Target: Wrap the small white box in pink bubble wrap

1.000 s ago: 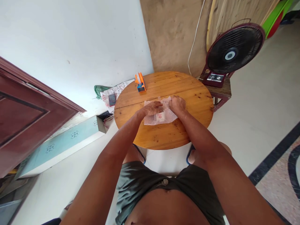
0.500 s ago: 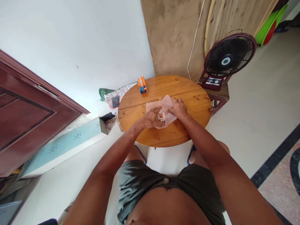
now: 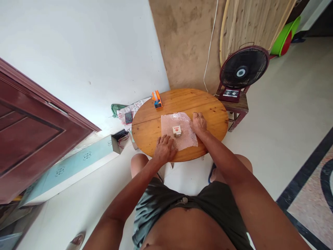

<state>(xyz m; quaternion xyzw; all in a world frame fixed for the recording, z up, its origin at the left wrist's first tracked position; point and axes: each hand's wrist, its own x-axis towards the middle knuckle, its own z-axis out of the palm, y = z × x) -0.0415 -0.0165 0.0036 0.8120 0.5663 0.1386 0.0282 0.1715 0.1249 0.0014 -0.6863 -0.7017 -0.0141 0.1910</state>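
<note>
left hand [image 3: 164,149] shifted, box [image 3: 177,131], red print [image 3: 176,128] illegible

A white wall [image 3: 85,45] rises at ten o'clock, a dark-red door [image 3: 36,139] at nine. A wooden desk [image 3: 145,133] stands centrally. Pale floor [image 3: 265,111] spreads out at three.

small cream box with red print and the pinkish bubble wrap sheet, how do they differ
The small cream box is a block with red print; the pinkish bubble wrap sheet is thin and textured. The box is far smaller than the sheet. The box sits on the sheet, while the sheet lies spread on the brown wooden table. Both are pale.
</note>
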